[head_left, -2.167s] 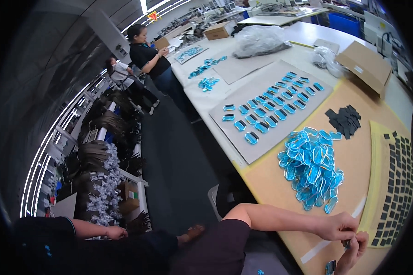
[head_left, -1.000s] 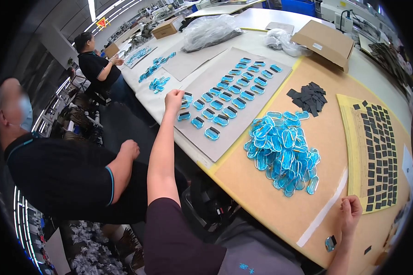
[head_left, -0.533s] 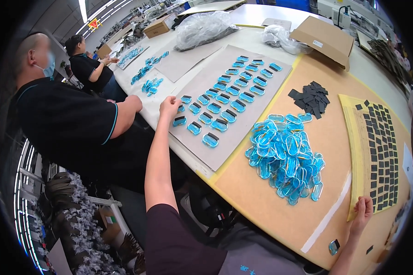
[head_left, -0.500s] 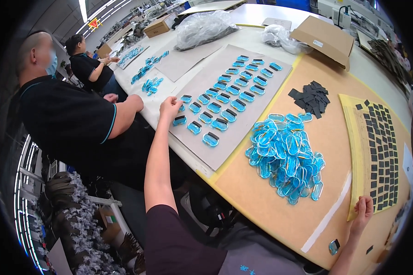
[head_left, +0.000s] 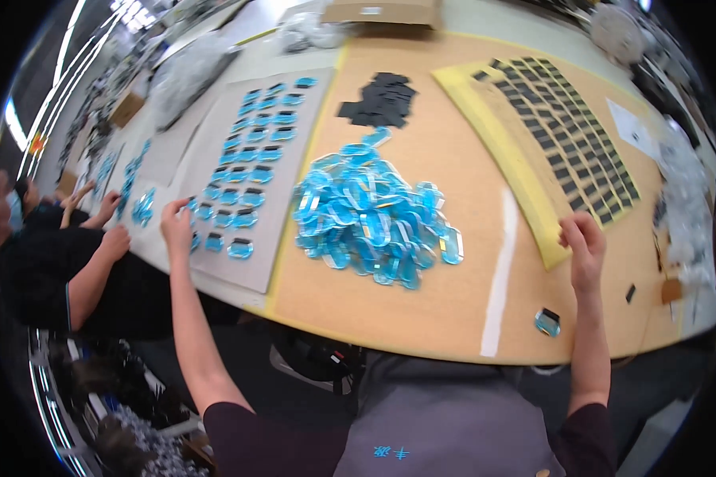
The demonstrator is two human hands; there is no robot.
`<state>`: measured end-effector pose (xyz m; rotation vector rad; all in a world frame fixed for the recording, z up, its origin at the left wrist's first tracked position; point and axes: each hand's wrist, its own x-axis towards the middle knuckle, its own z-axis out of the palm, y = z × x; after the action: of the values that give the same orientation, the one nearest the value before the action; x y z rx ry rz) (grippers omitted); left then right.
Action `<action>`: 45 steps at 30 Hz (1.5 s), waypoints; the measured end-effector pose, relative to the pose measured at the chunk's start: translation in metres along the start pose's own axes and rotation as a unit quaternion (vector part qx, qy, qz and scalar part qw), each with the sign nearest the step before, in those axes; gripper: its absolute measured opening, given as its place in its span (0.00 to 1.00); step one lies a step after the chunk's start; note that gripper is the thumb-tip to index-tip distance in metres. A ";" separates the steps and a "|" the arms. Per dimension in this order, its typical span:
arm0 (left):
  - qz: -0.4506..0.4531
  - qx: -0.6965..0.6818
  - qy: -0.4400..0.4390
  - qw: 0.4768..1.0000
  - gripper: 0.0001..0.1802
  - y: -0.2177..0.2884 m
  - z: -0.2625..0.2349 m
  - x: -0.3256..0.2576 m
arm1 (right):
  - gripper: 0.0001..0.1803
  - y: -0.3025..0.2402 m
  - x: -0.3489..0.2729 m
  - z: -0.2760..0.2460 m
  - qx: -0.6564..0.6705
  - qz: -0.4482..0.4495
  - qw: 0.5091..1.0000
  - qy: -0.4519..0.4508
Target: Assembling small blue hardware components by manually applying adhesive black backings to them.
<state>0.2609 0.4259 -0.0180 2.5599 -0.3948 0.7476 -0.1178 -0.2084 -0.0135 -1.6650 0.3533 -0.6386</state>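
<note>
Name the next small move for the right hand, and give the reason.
Probably peel one black square off the yellow sheet: the right hand rests at that sheet's near corner, beside the rows of black squares, while a single blue piece lies just below it on the table.

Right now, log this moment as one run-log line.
left hand: on grey board edge, by blue pieces | right hand: at yellow sheet corner | blue pile: between hands

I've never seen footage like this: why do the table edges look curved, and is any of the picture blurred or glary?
Head view: the fisheye lens bows the table edge and leaves black corners; the left hand on the grey board and the right hand at the yellow sheet look slightly soft; the blue pieces glint under overhead light; the far rim smears.
</note>
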 end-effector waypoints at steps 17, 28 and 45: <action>0.433 -0.149 -0.362 0.812 0.15 0.430 0.072 -0.077 | 0.06 -0.005 -0.009 -0.014 -0.013 -0.047 0.993 -0.111; 0.431 -0.036 -0.527 0.732 0.11 0.464 0.090 -0.070 | 0.07 -0.014 -0.018 -0.005 -0.057 -0.049 0.982 -0.175; -0.129 -0.572 -0.608 0.535 0.10 0.489 0.088 -0.125 | 0.08 -0.012 -0.022 -0.001 0.150 0.174 0.949 -0.216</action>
<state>0.0097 -0.0205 0.0072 1.2808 -0.5720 -1.2282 -0.1371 -0.1945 -0.0058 -1.3582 0.2100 -0.0505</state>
